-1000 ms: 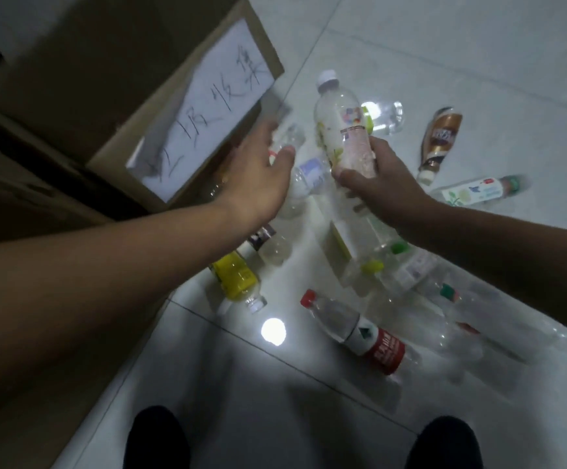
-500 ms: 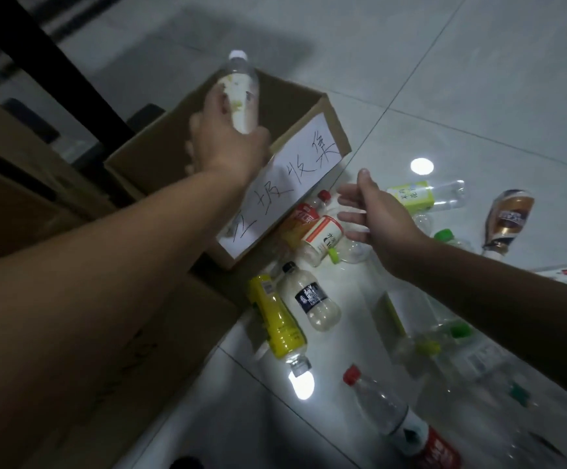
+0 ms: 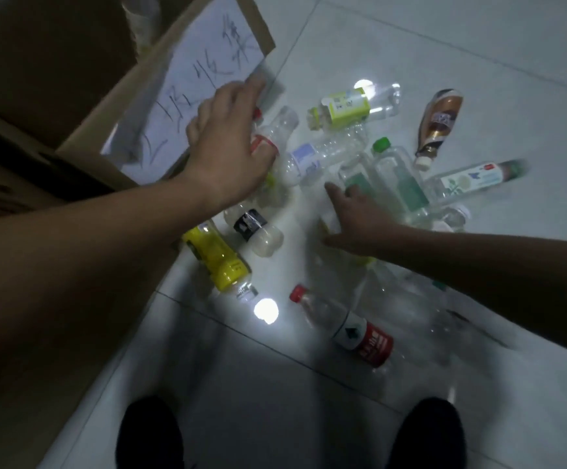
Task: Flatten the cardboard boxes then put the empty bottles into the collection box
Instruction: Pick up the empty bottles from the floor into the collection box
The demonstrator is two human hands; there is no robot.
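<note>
Two dark shoes (image 3: 150, 434) stand on the tiled floor (image 3: 478, 45), nearest the camera. Beyond them lies a red-labelled water bottle (image 3: 346, 328), with a yellow bottle (image 3: 217, 257) to its left. Farther on, the right hand (image 3: 351, 218) is spread, fingers released, low over clear bottles beside a green-capped bottle (image 3: 395, 177). The left hand (image 3: 228, 148) reaches open over a red-banded bottle (image 3: 263, 143); contact cannot be told. Behind it stands the cardboard collection box (image 3: 82, 62) bearing a handwritten paper sign (image 3: 190, 82).
</note>
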